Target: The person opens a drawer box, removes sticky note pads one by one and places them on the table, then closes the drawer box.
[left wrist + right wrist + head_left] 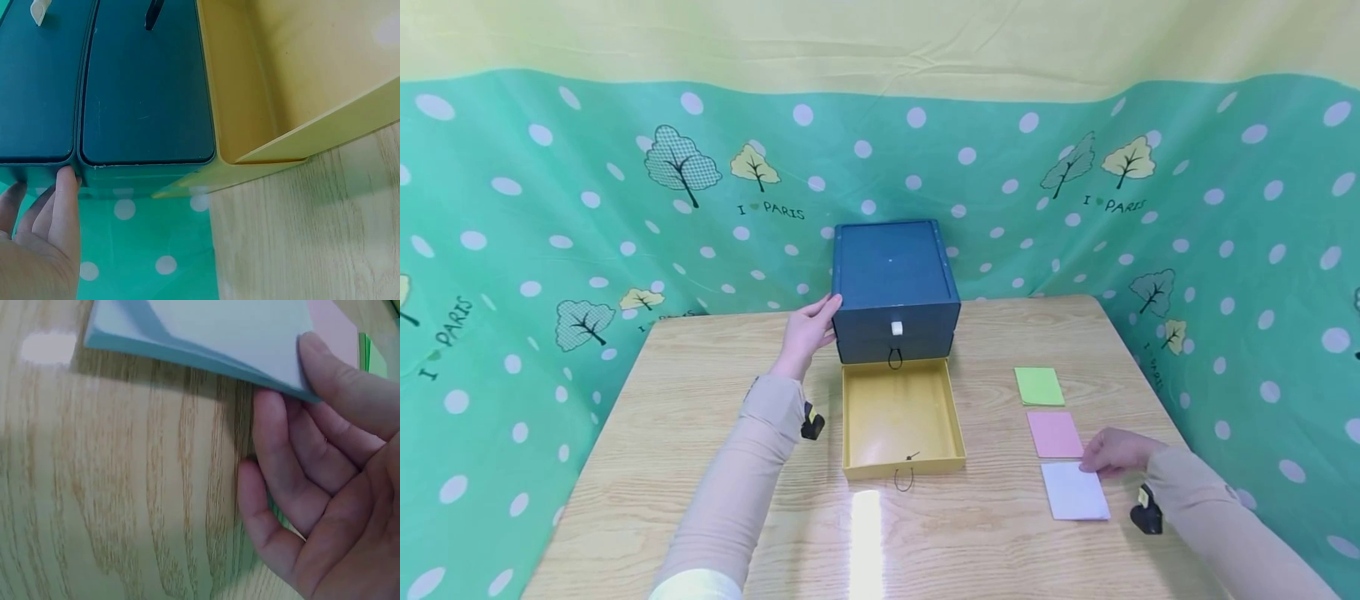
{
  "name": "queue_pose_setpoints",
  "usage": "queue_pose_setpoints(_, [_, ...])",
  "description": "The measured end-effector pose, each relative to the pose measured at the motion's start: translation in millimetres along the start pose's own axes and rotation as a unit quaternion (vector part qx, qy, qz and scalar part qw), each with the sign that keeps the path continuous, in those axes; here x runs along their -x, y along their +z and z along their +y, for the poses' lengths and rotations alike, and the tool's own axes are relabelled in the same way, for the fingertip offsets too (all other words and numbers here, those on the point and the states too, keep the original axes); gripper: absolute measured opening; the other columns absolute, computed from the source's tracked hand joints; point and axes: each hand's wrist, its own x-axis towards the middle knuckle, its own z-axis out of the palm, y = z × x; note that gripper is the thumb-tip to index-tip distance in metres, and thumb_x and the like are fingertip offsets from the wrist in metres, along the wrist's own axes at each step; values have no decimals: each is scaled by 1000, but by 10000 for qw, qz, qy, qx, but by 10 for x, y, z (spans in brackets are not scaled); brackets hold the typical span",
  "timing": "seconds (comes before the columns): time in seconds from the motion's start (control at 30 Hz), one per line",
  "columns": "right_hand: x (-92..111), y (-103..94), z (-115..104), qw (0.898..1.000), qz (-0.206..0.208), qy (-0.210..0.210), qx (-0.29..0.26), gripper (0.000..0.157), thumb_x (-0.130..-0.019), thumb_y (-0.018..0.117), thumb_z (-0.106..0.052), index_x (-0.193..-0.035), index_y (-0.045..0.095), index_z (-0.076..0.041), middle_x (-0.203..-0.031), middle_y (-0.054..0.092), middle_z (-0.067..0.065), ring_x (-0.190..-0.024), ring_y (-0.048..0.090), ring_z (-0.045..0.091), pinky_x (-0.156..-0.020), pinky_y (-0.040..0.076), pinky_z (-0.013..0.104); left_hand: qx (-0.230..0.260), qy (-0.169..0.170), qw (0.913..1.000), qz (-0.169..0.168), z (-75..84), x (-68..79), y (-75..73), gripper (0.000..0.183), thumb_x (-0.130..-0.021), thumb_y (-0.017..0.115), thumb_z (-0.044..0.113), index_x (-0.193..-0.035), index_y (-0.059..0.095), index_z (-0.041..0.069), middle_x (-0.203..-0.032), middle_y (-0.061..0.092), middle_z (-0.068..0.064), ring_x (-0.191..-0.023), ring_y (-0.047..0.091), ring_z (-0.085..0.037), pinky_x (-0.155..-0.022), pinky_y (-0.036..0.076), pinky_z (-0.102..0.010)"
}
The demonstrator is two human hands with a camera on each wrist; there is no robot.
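Observation:
A blue drawer box (891, 262) stands at the back of the table, its yellow bottom drawer (902, 469) pulled out with nothing inside. My left hand (807, 332) rests its fingertips against the box's left side; in the left wrist view the fingers (64, 206) are nearly straight along the wall. At the right, my right hand (1118, 452) pinches the far right corner of a pale blue sticky note pad (1075, 493). In the right wrist view the thumb lies on top of the pad (237, 331), with fingertips under its edge.
Beyond the blue pad lie a pink sticky note pad (1055, 434) and a green one (1039, 387), in a row. A white tab (897, 328) and black loops mark the drawer fronts. Patterned green cloth (880, 158) hangs behind and beside the wooden table (700, 417).

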Motion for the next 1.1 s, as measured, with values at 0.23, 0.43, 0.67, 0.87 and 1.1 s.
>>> queue_pose_setpoints(0.23, [35,56,-49,9979,291,-60,573,10,-79,72,-7,-75,67,0,-64,59,-3,-59,53,8,-56,48,22,-2,-74,9999,74,-15,-2,11,60,-88,63,45,-139,48,17,-147,43,-1,-128,49,-28,-101,47,-41])
queue_pose_setpoints(0.43, [35,79,-80,9951,548,0,818,13,-77,73,-6,-68,65,-3,-57,55,-4,-53,49,8,-51,43,20,7,-69,9999,77,-35,-16,16,60,-88,63,45,-139,48,18,-148,42,1,-127,50,-28,-101,47,-40])
queue_pose_setpoints(0.67, [40,105,-98,9937,709,33,865,17,-75,74,-7,-63,63,-4,-51,51,-5,-48,43,6,-48,36,18,21,-55,9999,84,-25,-13,18,61,-87,64,46,-139,48,18,-148,42,0,-128,49,-28,-101,47,-41])
queue_pose_setpoints(0.87, [38,121,-108,9915,820,47,1013,19,-75,75,-9,-62,62,-5,-52,52,-5,-49,45,6,-49,38,18,34,-24,9999,112,-19,-17,20,61,-87,64,46,-139,49,17,-147,43,0,-127,50,-29,-101,47,-42])
queue_pose_setpoints(1.1, [44,133,-147,9878,968,-2,1216,20,-74,76,-8,-63,60,-4,-55,54,-3,-54,50,10,-52,41,22,78,4,9999,101,-23,-18,15,60,-88,63,44,-139,48,16,-148,41,1,-129,48,-30,-102,46,-42])
